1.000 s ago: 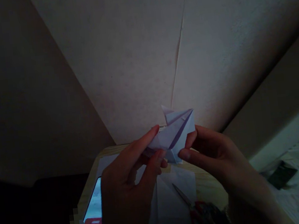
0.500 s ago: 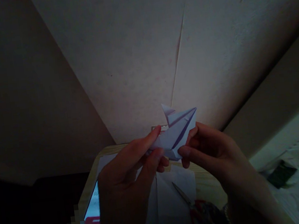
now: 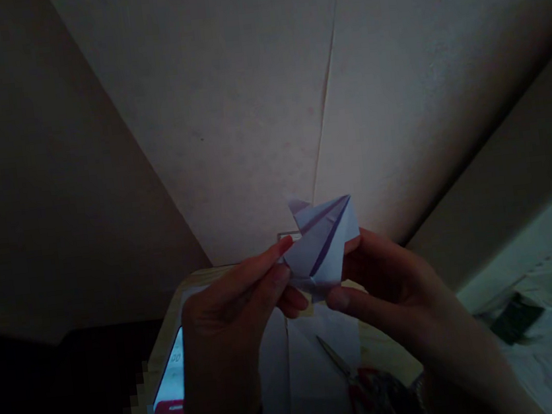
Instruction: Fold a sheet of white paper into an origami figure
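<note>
A piece of folded white paper (image 3: 327, 244), pointed at its upper right and upper left, is held up over the table between both hands. My left hand (image 3: 247, 300) pinches its left end between thumb and fingers. On the lower right side, my right hand (image 3: 389, 287) grips the paper, thumb at the front and fingers behind. Below the hands, scissors (image 3: 347, 368) with red handles lie on white paper sheets (image 3: 317, 348). The tips of the right fingers are hidden behind the folded paper.
A lit screen (image 3: 171, 385) lies on the left of the wooden table (image 3: 396, 346). The pale wall (image 3: 246, 117) rises right behind the table. At far right, a dark green item (image 3: 518, 319) rests on a whitish surface.
The folded paper has turned slightly and shifted a little left, its right face now showing wider. Both hands keep hold of it, and the left fingers have closed nearer its edge.
</note>
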`<act>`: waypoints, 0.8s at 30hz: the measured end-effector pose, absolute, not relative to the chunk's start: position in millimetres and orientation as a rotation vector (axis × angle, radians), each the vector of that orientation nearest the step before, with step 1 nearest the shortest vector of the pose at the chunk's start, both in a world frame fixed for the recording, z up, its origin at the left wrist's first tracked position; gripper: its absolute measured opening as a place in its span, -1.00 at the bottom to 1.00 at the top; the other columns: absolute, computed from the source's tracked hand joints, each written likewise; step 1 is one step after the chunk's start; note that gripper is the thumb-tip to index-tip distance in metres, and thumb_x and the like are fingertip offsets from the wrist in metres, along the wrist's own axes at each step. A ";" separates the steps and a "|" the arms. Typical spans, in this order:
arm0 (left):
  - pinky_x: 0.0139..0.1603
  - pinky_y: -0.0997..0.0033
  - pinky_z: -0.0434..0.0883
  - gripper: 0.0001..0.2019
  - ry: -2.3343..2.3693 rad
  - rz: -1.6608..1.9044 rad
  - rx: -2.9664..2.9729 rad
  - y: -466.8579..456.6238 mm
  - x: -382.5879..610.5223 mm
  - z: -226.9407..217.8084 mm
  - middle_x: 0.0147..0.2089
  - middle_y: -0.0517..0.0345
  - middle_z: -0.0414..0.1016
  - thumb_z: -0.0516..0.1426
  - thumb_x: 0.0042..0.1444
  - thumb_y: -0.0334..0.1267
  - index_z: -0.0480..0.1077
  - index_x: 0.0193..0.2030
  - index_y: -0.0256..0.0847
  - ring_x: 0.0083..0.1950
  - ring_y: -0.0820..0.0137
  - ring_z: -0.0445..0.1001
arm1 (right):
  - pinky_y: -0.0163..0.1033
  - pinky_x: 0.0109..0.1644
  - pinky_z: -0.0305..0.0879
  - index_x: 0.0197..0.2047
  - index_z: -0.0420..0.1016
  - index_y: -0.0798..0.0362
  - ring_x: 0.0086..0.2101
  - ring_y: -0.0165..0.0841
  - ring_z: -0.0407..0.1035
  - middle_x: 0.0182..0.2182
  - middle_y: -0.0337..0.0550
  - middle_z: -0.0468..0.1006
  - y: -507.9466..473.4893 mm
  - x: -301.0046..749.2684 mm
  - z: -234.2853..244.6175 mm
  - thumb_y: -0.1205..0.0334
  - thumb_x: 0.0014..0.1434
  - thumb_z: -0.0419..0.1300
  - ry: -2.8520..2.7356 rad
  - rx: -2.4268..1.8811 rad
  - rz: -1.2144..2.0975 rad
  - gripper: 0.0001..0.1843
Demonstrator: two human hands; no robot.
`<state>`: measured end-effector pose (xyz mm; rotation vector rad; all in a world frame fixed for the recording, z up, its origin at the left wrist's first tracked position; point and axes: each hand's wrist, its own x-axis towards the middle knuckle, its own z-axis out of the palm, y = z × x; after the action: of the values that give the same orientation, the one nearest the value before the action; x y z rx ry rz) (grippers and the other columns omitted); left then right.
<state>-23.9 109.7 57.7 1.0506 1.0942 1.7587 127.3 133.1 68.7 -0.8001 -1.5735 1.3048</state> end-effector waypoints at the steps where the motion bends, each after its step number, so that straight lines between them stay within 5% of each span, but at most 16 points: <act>1: -0.53 0.58 0.51 -0.78 1.087 1.760 1.039 109.5 -23.1 57.3 -0.63 0.37 0.56 0.31 0.00 -0.44 0.67 -0.29 0.03 -0.60 0.52 0.50 | -0.21 -0.15 0.43 -0.30 0.46 -0.01 -0.33 -0.34 0.48 -0.38 -0.24 0.56 133.0 127.2 68.4 0.20 0.09 0.38 -1.594 -0.811 1.291 -0.83; 8: -0.53 0.64 0.53 -0.80 1.095 1.791 1.028 104.9 -16.2 59.6 -0.55 0.39 0.62 0.29 0.07 -0.41 0.66 -0.29 0.05 -0.57 0.54 0.55 | -0.30 -0.29 0.39 -0.33 0.44 -0.02 -0.39 -0.39 0.44 -0.42 -0.27 0.54 134.1 128.2 67.2 0.26 0.12 0.34 -1.589 -0.857 1.166 -0.87; 12: -0.58 0.61 0.51 -0.85 1.057 1.736 1.017 106.4 -17.0 60.0 -0.59 0.31 0.60 0.31 0.08 -0.27 0.64 -0.50 -0.03 -0.60 0.51 0.54 | -0.31 -0.32 0.36 -0.33 0.44 -0.02 -0.40 -0.40 0.42 -0.43 -0.28 0.54 133.3 129.7 69.2 0.29 0.10 0.34 -1.570 -0.858 1.162 -0.87; 19: -0.52 0.60 0.53 -0.81 1.133 1.657 1.111 106.8 -18.4 59.1 -0.52 0.34 0.64 0.27 0.05 -0.40 0.65 -0.46 0.00 -0.53 0.48 0.58 | -0.30 -0.28 0.35 -0.33 0.44 -0.02 -0.39 -0.40 0.41 -0.42 -0.28 0.53 132.5 131.3 69.1 0.31 0.12 0.29 -1.555 -0.857 1.167 -0.91; 24: -0.05 0.46 0.56 -0.88 1.260 1.633 1.189 105.9 -20.0 61.7 -0.33 0.29 0.71 0.31 -0.02 -0.34 0.66 -0.43 0.00 -0.19 0.36 0.66 | -0.28 -0.28 0.32 -0.35 0.42 -0.01 -0.39 -0.39 0.39 -0.43 -0.28 0.50 133.3 133.4 67.5 0.29 0.11 0.29 -1.574 -0.902 1.116 -0.90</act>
<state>-20.0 105.9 61.7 1.1892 1.2599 1.6327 133.4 133.3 67.5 -0.9019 -1.5744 1.1165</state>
